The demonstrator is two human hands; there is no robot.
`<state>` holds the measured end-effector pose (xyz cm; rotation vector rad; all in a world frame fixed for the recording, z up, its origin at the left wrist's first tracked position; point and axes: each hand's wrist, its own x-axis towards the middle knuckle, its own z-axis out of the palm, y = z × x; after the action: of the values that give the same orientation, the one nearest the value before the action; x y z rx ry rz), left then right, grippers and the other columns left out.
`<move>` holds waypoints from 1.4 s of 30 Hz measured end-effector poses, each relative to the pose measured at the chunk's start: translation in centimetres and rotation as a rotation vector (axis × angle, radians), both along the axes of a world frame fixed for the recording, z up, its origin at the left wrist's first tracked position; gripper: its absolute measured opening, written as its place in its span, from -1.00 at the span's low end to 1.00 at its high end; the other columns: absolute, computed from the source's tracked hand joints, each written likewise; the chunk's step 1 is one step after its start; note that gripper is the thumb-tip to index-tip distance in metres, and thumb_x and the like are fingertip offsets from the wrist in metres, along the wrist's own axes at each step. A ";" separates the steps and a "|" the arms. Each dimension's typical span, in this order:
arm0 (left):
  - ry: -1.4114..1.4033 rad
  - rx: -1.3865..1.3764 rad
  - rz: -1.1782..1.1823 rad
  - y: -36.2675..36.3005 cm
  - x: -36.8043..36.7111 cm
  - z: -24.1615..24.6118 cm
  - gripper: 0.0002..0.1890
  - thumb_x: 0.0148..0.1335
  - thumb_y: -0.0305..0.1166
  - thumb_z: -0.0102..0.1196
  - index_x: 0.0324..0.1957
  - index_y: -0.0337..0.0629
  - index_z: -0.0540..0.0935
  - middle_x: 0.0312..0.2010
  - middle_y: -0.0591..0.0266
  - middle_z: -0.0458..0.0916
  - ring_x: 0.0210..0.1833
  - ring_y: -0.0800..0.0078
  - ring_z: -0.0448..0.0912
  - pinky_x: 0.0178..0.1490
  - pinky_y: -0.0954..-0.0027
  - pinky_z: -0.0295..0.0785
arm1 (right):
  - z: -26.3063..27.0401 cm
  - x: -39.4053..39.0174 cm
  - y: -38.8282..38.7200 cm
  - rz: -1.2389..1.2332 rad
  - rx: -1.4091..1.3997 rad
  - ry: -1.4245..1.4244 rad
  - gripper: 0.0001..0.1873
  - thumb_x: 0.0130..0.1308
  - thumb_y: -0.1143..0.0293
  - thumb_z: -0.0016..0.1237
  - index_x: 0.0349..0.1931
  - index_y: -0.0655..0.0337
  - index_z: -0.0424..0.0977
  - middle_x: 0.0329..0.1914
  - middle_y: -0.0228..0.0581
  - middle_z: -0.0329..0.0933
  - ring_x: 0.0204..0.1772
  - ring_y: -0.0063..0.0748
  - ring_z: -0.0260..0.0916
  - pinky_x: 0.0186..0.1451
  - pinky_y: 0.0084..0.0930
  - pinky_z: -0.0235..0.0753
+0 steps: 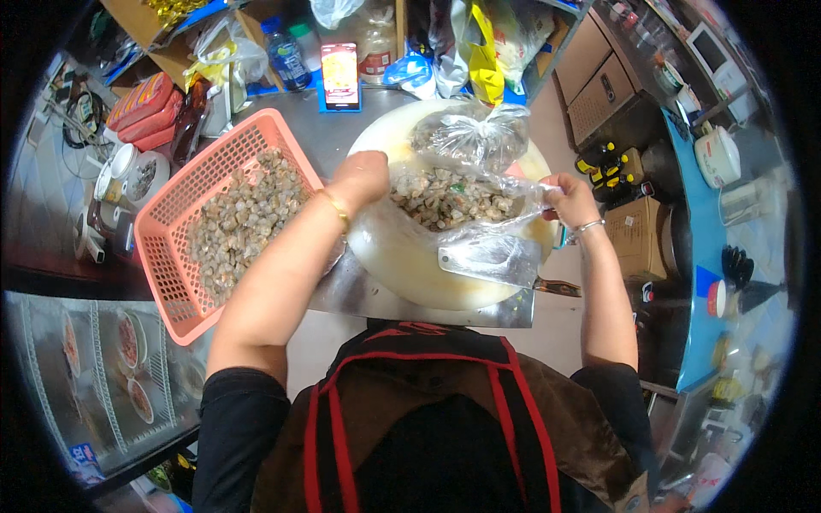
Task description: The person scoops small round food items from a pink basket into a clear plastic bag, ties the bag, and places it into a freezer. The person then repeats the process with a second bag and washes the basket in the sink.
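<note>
My left hand (364, 174) grips the left edge of a clear plastic bag (404, 221) that lies spread on a round pale chopping board (410, 282). My right hand (571, 200) pinches the bag's right edge. In the bag's wide mouth lie many small greyish-brown pieces of what looks like raw seafood or meat (455, 204), with a bit of green among them. Behind it sits a knotted clear bag (474, 138) with similar contents. A cleaver (490, 261) rests on the board near me, its handle pointing right. A pink perforated plastic basket (163, 282) stands left, holding more such pieces (247, 218).
A lit phone (340, 77) stands on a blue holder at the back of the steel table (282, 99), beside a blue-capped bottle (287, 58). Shelves with plastic bags rise behind. Red packages (144, 112) and tubs lie left. Bottles (612, 173) and a cardboard box (635, 237) stand right.
</note>
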<state>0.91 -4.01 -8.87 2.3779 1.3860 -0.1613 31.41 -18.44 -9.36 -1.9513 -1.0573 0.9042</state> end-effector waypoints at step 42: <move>-0.943 -0.420 -0.129 -7.9 -5.2 14.2 -0.47 0.27 -0.32 0.01 0.26 -0.18 0.27 -0.25 0.40 0.50 -0.22 0.66 0.44 -0.15 0.60 0.37 | 14.8 -1.0 -4.7 0.164 0.415 0.050 -0.73 0.38 0.26 -0.16 -0.09 0.24 0.47 -0.62 -0.54 0.33 -0.63 -0.79 0.19 -0.59 -0.84 0.15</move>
<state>-4.25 -11.93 5.31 1.7782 0.6579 0.5216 30.39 -23.12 5.46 -1.5094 -1.2750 0.7434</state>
